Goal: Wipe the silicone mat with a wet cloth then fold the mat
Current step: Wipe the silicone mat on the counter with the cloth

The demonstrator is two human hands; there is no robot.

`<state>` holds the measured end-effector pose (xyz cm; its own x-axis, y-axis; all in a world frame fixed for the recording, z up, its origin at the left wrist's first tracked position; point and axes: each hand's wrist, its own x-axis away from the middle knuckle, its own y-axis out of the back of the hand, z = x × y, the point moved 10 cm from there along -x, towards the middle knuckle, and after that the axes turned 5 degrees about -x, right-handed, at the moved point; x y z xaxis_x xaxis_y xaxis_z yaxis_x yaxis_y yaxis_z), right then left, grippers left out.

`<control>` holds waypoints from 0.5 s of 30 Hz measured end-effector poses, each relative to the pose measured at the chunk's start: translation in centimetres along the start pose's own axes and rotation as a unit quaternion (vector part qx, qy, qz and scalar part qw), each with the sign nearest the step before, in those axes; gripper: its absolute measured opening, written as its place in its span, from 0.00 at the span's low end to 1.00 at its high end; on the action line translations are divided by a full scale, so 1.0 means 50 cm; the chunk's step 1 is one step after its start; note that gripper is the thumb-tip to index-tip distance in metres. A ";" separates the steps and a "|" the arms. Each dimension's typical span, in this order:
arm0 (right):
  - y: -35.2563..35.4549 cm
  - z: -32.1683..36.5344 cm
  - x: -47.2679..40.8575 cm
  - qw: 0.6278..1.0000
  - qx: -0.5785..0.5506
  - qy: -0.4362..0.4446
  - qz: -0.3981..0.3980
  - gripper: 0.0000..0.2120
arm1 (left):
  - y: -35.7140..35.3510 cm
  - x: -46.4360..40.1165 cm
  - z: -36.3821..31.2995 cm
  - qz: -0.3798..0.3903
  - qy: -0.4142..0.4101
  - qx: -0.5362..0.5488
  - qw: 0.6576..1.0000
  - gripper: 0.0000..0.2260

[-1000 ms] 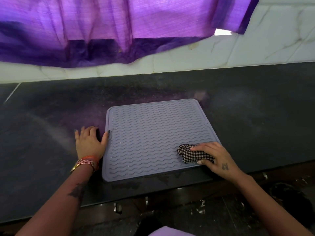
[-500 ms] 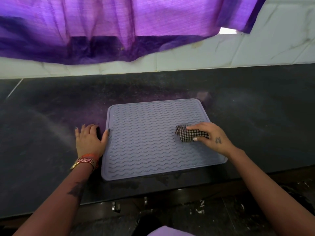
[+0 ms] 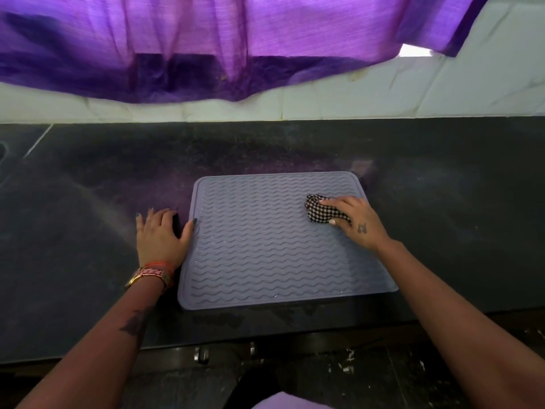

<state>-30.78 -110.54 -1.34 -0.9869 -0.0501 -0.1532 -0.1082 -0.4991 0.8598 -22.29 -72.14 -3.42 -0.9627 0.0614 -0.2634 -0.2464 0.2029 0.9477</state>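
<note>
Silicone mat [image 3: 274,246]: grey-lilac, wavy ridges, flat on dark counter [image 3: 442,202], near edge by counter lip. Right hand [image 3: 351,218] clamps checked cloth [image 3: 320,212] at mat's 2 o'clock. Left hand [image 3: 162,236] flat, fingers apart, thumb touching 9 o'clock rim. Bare counter at 3, 9, 12

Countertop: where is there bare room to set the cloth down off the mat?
The counter is bare right of the mat, and behind it up to the tiled wall. The left hand crowds the mat's left edge.
</note>
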 end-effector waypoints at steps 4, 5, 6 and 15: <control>0.009 -0.007 -0.031 0.997 0.003 0.014 0.072 0.21 | 0.000 0.000 0.000 0.003 0.001 0.003 1.000 0.26; 0.023 -0.006 -0.045 0.998 0.005 0.020 0.061 0.21 | 0.000 0.000 0.000 0.004 0.001 0.003 1.000 0.25; 0.037 -0.004 -0.057 0.999 0.007 0.024 0.035 0.21 | 0.000 0.000 0.000 0.005 0.001 0.002 1.000 0.24; -0.011 -0.022 -0.106 0.995 0.018 0.001 0.101 0.23 | 0.003 0.000 0.002 0.005 0.009 0.005 1.000 0.28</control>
<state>-25.34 -110.93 -1.54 -0.9887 -0.1481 0.0224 0.0872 -0.4473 0.8901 -22.33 -72.03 -3.28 -0.9669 0.0468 -0.2507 -0.2357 0.2117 0.9485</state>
